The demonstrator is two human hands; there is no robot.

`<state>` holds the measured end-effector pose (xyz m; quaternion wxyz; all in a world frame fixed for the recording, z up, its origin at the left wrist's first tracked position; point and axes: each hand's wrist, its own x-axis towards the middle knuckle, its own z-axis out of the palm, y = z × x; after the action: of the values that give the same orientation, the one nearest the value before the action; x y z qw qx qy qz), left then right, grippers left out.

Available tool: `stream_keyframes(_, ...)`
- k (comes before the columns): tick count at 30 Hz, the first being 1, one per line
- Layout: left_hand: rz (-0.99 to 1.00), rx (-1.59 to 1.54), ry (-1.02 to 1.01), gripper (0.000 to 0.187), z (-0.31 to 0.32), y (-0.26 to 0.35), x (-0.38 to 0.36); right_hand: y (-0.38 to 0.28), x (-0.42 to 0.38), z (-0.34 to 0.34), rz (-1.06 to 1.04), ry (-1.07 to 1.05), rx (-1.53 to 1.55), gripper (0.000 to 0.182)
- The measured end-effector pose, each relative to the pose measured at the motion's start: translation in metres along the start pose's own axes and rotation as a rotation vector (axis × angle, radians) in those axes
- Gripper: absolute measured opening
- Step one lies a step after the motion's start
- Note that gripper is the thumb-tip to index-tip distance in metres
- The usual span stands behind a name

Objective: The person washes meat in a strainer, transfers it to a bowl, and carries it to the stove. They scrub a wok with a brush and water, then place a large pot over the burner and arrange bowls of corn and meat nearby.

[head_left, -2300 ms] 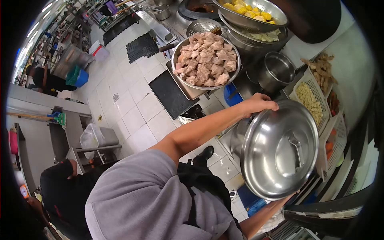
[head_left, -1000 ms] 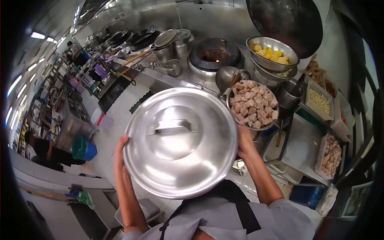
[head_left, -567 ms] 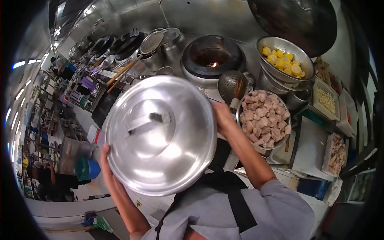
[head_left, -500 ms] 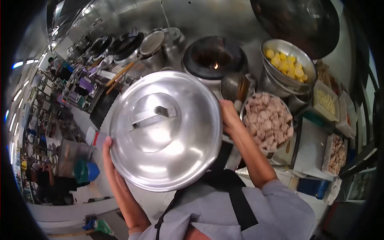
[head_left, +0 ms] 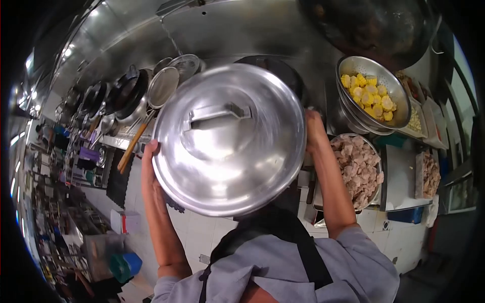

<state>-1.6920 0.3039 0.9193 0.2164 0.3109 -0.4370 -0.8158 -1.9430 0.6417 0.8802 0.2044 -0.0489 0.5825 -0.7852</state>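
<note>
A large round metal pot lid [head_left: 227, 166] with a strap handle on top is held up in front of me. My left hand [head_left: 150, 154] grips its left rim, while my right hand [head_left: 315, 129] is closed on the right rim. The fingers beneath the lid are hidden from view. Behind it, the dark wok burner [head_left: 283, 70] is mostly covered. To the right of my right forearm stands a bowl heaped with pale meat chunks [head_left: 357, 171]. Cut corn pieces [head_left: 371, 96] lie in a perforated metal colander [head_left: 404, 113] beyond that.
A large dark wok [head_left: 374, 30] leans at the back right. Several pans [head_left: 126, 91] and a round strainer [head_left: 163, 87] line the back left. Trays of ingredients, including one of meat [head_left: 429, 174], stand at the right. A blue-green bin [head_left: 126, 266] is at lower left.
The lid, with both hands on it, has moved up and right in view and now covers most of the burner. The flame seen earlier is hidden. The camera view has shifted too.
</note>
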Motion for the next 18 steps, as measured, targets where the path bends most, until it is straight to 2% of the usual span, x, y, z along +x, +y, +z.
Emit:
stream_keyframes(2,-0.037,0.028,-0.008,0.059,0.016,0.007,0.034,0.0,0.029,0.001,-0.008,0.022,0.014,0.027)
stream_keyframes(3,-0.002,0.026,-0.083,0.054,0.024,0.009,0.057,-0.01,0.036,0.009,0.009,0.124,0.039,0.026)
stream_keyframes(6,-0.031,0.057,-0.057,0.045,0.039,0.012,0.129,-0.009,0.084,-0.005,-0.031,0.07,-0.08,0.026)
stream_keyframes(7,-0.06,0.025,-0.107,0.039,0.045,0.013,0.155,-0.009,0.1,-0.008,-0.033,0.084,-0.042,0.029)
stream_keyframes(10,-0.083,0.073,-0.188,0.039,0.072,0.016,0.213,-0.01,0.137,0.0,-0.076,0.209,0.01,0.032)
stream_keyframes(13,-0.136,0.118,-0.281,0.043,0.09,0.014,0.272,-0.012,0.173,0.002,-0.021,0.269,-0.059,0.036)
stream_keyframes(16,-0.121,0.186,-0.348,0.042,0.1,0.015,0.324,-0.02,0.194,0.009,-0.06,0.356,-0.148,0.036)
stream_keyframes(18,-0.107,0.22,-0.335,0.041,0.114,0.011,0.334,-0.015,0.209,0.008,-0.04,0.426,-0.082,0.029)
